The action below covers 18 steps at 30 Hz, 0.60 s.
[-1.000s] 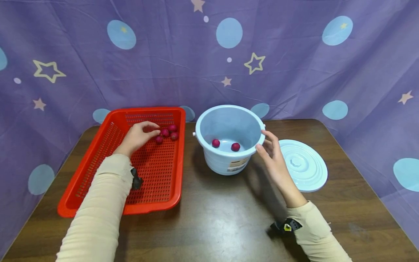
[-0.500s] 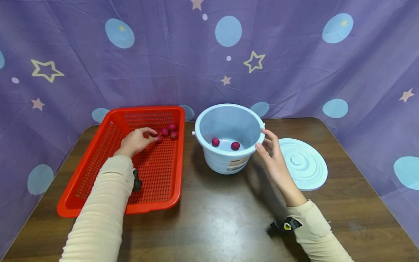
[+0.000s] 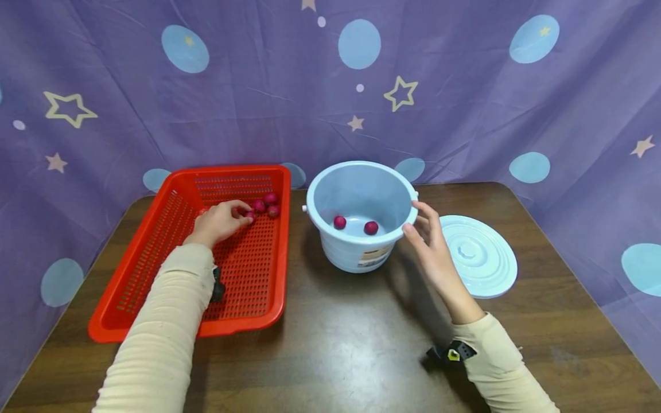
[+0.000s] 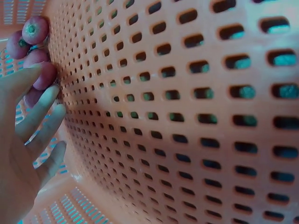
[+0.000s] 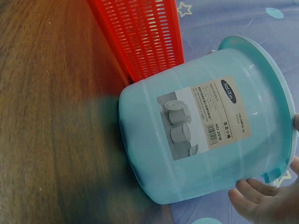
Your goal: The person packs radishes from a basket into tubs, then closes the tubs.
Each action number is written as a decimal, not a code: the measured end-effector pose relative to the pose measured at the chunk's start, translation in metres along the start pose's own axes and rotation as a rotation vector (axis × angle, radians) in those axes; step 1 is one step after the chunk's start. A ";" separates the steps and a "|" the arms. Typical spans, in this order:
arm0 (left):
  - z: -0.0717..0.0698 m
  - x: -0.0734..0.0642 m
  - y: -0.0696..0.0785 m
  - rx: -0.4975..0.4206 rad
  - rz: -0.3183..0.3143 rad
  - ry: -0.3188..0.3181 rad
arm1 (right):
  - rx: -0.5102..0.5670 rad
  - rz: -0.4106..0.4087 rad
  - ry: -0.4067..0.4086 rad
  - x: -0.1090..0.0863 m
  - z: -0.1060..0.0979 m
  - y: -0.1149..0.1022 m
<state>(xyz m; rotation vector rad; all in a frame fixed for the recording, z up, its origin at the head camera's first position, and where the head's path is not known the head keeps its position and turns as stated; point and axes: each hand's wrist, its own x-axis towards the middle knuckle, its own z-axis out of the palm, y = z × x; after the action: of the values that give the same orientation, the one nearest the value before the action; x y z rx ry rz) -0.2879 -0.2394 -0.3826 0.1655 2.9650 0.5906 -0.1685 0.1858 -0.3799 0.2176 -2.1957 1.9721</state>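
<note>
Inside the red basket (image 3: 281, 252), my left hand (image 3: 219, 222) pinches a radish (image 4: 45, 75) between thumb and index finger, its other fingers reaching over the perforated floor. More radishes (image 3: 271, 199) lie against it toward the basket's far right corner. My right hand (image 3: 431, 244) holds the light blue bucket (image 3: 351, 252) by its right rim, with the lower fingers against the outer wall in the right wrist view. Two radishes, the left one (image 3: 339, 222) and the right one (image 3: 370, 228), rest apart on the bucket's bottom.
A round, pale blue lid (image 3: 488, 258) lies flat on the wooden table (image 3: 330, 344), right of the bucket. Behind the table hangs a purple curtain (image 3: 289, 74) with stars and dots. The bucket stands just right of the basket, its paper label (image 5: 205, 119) facing front.
My left hand has lowered slightly, and its thumb and index finger have closed on the nearest radish. The right hand stays at the bucket's rim. The view has tilted down a little.
</note>
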 end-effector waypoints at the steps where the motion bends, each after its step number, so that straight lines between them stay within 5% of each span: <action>1: 0.000 0.000 0.001 0.007 0.000 0.001 | -0.004 0.000 0.001 0.000 0.000 0.000; 10: 0.003 0.003 0.005 0.082 0.004 0.014 | -0.010 0.001 0.008 0.001 0.000 0.000; 18: -0.001 0.002 0.010 0.044 0.023 0.006 | -0.007 0.000 0.006 0.000 0.001 0.000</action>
<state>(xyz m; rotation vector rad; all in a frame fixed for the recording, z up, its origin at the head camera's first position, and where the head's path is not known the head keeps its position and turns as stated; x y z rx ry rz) -0.2888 -0.2307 -0.3776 0.2020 2.9869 0.5298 -0.1687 0.1847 -0.3797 0.2105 -2.1981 1.9626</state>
